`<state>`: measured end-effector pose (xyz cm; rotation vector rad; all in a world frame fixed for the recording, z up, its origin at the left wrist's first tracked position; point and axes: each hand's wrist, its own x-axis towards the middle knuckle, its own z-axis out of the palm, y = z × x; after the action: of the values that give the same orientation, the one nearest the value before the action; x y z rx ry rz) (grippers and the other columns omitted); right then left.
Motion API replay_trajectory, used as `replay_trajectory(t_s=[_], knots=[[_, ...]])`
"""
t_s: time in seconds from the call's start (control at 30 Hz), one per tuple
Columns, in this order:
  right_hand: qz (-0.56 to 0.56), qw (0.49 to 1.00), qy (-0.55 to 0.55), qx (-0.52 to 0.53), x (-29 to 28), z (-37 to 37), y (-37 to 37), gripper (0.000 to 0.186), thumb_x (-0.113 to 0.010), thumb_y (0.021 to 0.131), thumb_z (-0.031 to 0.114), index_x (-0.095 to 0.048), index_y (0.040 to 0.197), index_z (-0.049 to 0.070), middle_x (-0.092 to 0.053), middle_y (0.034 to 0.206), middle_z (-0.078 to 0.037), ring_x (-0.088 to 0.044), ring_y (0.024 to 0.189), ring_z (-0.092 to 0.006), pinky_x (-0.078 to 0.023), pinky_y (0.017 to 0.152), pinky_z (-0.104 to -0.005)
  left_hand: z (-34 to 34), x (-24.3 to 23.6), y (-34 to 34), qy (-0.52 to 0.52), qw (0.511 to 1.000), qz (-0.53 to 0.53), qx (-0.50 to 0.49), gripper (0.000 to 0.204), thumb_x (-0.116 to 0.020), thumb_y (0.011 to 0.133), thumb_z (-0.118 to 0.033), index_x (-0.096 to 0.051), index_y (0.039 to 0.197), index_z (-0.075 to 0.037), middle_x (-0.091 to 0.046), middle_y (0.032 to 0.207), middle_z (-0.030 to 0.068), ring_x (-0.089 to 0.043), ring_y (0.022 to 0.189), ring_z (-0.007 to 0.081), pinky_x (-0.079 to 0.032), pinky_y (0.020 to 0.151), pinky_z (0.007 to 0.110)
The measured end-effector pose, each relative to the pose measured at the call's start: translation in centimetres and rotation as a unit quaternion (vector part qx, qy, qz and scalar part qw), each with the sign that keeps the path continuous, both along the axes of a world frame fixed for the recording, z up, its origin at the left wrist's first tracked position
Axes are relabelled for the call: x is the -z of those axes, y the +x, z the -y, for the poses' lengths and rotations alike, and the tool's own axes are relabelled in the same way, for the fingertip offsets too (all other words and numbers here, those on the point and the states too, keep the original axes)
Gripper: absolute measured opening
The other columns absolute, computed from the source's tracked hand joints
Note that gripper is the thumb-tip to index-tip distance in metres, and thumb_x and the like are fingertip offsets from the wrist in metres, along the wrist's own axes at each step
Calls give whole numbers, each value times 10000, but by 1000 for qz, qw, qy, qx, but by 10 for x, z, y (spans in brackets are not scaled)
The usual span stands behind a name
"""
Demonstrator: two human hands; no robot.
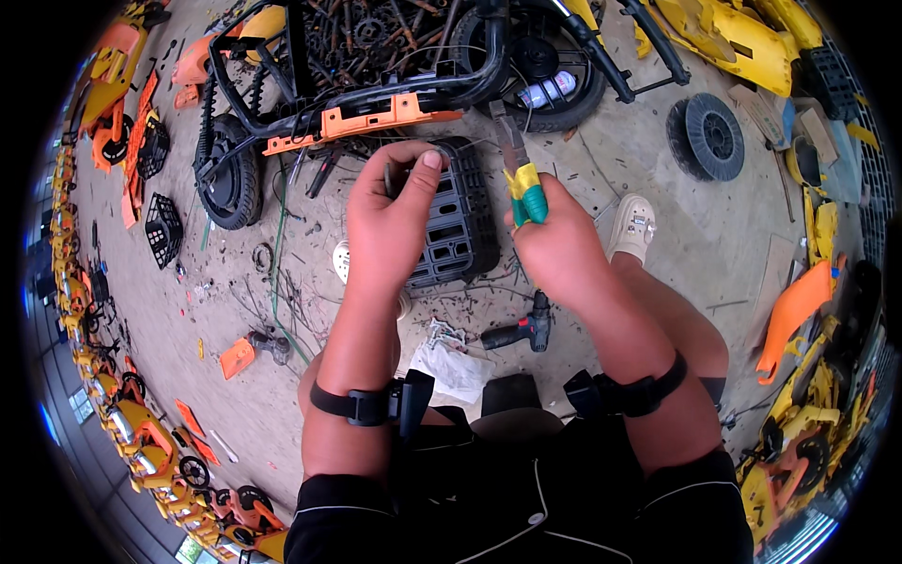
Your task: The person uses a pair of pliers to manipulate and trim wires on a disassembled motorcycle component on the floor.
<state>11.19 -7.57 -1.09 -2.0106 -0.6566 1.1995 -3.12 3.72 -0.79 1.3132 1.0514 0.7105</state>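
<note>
My left hand [390, 221] pinches a thin wire or small metal part [434, 150] at the top edge of a black slatted plastic panel [460, 221]. My right hand [554, 240] grips pliers [519, 169] with yellow and green handles, jaws pointing up toward a black bike frame [376, 89] with an orange plate. Both wrists wear black straps. The panel stands between my two hands.
A black cordless drill [521, 331] and a white bag of small parts [451, 362] lie on the concrete floor by my knees. Black wheels [712, 136] [230, 183], a black basket [163, 226], and yellow and orange plastic bike parts [742, 42] ring the area. My white shoe [631, 226] is to the right.
</note>
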Motion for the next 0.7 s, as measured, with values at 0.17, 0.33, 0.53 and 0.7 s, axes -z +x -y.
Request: replay_trajectory(t_s=[0.17, 0.33, 0.53, 0.7], knots=[[3, 1000, -7, -11, -2, 1, 1, 382, -496, 864, -34, -550, 1236, 36, -695, 979, -79, -636, 713, -180, -494, 611, -338, -1, -6, 1, -45, 999, 9, 10, 131, -655, 1017, -169, -684, 1040, -43, -685, 940, -44, -503, 776, 11, -411, 679, 181], [19, 1000, -12, -15, -2, 0, 2, 396, -498, 862, -36, -543, 1249, 34, -698, 985, -82, -633, 704, -182, -489, 602, -338, -1, -3, 2, -29, 999, 16, 15, 130, -653, 1017, -162, -677, 1052, -40, -712, 994, -22, -518, 818, 11, -428, 714, 183], [27, 999, -21, -19, 0, 0, 0, 409, -504, 858, -31, -524, 1263, 23, -702, 995, -94, -644, 701, -198, -497, 607, -349, 0, -1, 5, -11, 1000, 12, 19, 122, -627, 1023, -174, -659, 1044, -58, -748, 1051, 35, -408, 591, -2, -346, 518, 167], [28, 999, -31, -33, -2, 0, -3, 390, -510, 852, -23, -520, 1239, 16, -699, 994, -118, -660, 721, -239, -505, 627, -371, 0, 0, 4, -8, 1000, 11, 20, 123, -624, 1024, -176, -659, 1040, -60, -749, 1058, 36, -410, 587, 3, -352, 519, 166]])
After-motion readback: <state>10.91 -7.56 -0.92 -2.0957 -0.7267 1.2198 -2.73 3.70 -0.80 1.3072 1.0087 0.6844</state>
